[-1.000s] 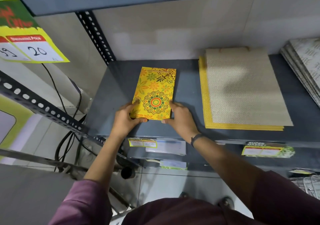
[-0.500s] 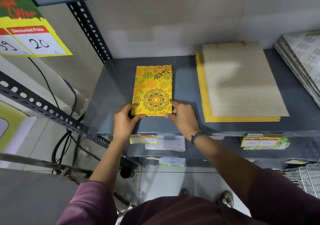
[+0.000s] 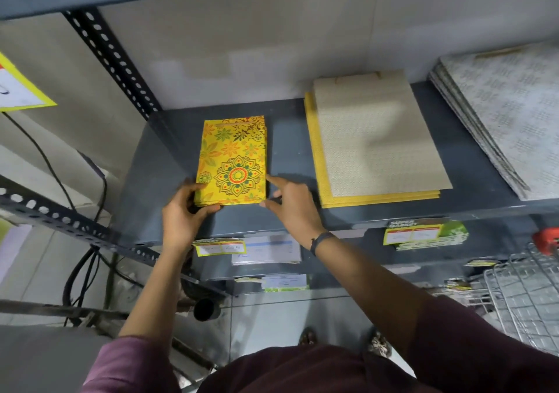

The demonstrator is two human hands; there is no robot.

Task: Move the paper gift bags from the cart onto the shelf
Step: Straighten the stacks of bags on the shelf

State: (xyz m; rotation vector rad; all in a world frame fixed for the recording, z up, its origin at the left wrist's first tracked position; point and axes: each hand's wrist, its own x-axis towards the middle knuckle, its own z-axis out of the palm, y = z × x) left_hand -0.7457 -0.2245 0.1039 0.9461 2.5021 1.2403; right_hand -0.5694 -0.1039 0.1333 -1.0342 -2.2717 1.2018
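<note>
I see a small stack of yellow floral gift bags (image 3: 233,161) lying flat on the grey metal shelf (image 3: 290,214), mandala print facing up, near edge just back from the shelf lip. My left hand (image 3: 181,214) grips the stack's near left corner: thumb on top by the small flower print, fingers (image 3: 208,209) curled under the near edge, so it is closed around the stack. My right hand (image 3: 292,203) is at the near right corner with fingers loosely spread; the index finger (image 3: 273,181) lies along the stack's right edge, touching it, the thumb tip sits at the near corner. It is not clamped on anything, more a nudging pose. A dark band (image 3: 322,241) is on the right wrist.

Right of the right-hand fingers, apart from them, lies a bigger flat pile: a beige patterned gift bag (image 3: 378,138) on top of plain yellow bags (image 3: 314,157). Further right is a fanned pile of grey-white patterned bags (image 3: 496,120), tilted.

Writing: below the right wrist, on the shelf's front edge, a green-yellow price tag (image 3: 423,235) reads "SUPER MARKET"; its price boxes are too small to read. Below the left-hand fingers is a yellow shelf tag (image 3: 219,247), text blurred, and next to it a white label (image 3: 266,252), unreadable. Far left, a yellow-bordered sign (image 3: 18,90) is cut off by the frame, only a stroke of black marker shows.

Bottom right, a wire cart basket (image 3: 526,299) shows; I cannot tell what is in it.
</note>
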